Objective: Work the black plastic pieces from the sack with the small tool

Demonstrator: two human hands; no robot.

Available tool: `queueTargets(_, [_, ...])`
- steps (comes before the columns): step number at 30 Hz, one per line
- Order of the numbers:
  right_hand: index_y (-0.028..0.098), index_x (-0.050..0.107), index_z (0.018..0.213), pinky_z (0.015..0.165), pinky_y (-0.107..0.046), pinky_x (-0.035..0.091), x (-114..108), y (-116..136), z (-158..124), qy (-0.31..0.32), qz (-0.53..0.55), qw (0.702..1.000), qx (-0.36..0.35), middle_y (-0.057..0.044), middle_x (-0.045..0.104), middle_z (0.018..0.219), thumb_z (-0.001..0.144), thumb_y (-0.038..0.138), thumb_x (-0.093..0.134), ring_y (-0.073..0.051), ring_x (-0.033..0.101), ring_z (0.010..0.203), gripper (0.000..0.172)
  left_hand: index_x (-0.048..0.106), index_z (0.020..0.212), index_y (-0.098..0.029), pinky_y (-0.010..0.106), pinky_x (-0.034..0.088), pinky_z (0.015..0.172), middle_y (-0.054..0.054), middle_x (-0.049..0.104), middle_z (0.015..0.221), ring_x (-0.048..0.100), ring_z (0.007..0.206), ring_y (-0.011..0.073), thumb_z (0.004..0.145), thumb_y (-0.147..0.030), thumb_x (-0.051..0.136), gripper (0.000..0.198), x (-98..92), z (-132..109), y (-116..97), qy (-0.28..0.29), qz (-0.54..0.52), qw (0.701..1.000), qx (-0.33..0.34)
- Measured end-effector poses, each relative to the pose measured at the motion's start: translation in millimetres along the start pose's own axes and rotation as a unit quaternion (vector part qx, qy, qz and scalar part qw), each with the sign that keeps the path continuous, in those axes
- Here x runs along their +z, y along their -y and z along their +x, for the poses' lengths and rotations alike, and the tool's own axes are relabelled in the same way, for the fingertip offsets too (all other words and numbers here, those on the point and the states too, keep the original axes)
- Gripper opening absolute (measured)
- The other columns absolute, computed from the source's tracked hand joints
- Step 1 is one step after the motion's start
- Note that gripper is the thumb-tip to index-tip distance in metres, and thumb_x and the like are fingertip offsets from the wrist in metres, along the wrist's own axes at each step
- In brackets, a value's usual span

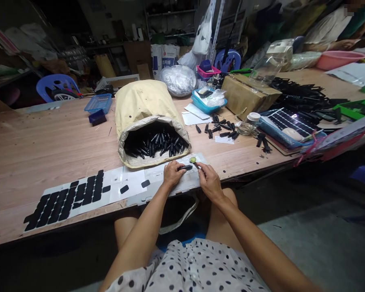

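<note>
My left hand (172,173) is closed on a small black tapered piece (187,167) that points to the right, just above the table's front edge. Between the fingers of my right hand (211,181) is a short thin stick with a round yellow-green head (193,160); its exact kind I cannot make out. The head is close to the black piece, and whether they touch is unclear. Right behind my hands lies a cream sack (146,99), its mouth facing me, with many similar black pieces (159,142) inside. Under my hands is a pale flat sheet (184,182).
To the left, black rounded stickers (59,202) sit on white backing sheets. Loose black pieces (222,126) lie beyond my right hand, near a cardboard box (249,93) and a blue tray (269,127). A blue basket (99,103) stands behind left. Another person's arm (342,44) shows far right.
</note>
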State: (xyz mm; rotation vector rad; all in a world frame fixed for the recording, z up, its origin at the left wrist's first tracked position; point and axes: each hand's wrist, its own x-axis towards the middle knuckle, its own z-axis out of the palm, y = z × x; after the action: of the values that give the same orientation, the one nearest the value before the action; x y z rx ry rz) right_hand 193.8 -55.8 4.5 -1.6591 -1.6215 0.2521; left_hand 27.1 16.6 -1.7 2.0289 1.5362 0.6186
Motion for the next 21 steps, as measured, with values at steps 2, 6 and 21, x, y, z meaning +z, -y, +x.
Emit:
queueTargets(2, [0.023, 0.07, 0.119, 0.096, -0.035, 0.052, 3.1, -1.4, -2.7, 0.016, -0.005, 1.0, 0.009, -0.009, 0.073, 0.109, 0.094, 0.019, 0.04, -0.022, 0.065, 0.104, 0.04, 0.08, 0.1, -0.031, 0.036, 0.045, 0.09, 0.001, 0.069, 0.095, 0.062, 0.099, 0.0212, 0.083, -0.025, 0.071, 0.02, 0.5, 0.0, -0.3, 0.0, 0.002, 1.0, 0.0])
queueTargets(6, [0.022, 0.07, 0.121, 0.097, -0.036, 0.052, 4.4, 1.0, -1.2, 0.018, -0.011, 1.0, 0.004, -0.01, 0.072, 0.112, 0.095, 0.019, 0.038, -0.022, 0.065, 0.107, 0.041, 0.08, 0.1, -0.031, 0.036, 0.045, 0.09, 0.001, 0.07, 0.095, 0.062, 0.098, 0.021, 0.082, -0.025, 0.071, 0.021, 1.3, -0.1, -1.0, -0.002, 0.004, 1.0, 0.001])
queueTargets(21, [0.026, 0.072, 0.12, 0.082, -0.03, 0.046, -4.2, -26.6, 43.8, 0.008, -0.15, 0.985, 0.088, -0.008, 0.068, 0.104, 0.092, 0.016, 0.047, -0.022, 0.061, 0.096, 0.039, 0.079, 0.095, -0.029, 0.037, 0.044, 0.09, 0.002, 0.07, 0.096, 0.061, 0.099, 0.0232, 0.079, -0.027, 0.073, 0.017, -2.4, -1.4, -5.2, -0.004, 0.017, 1.0, -0.001])
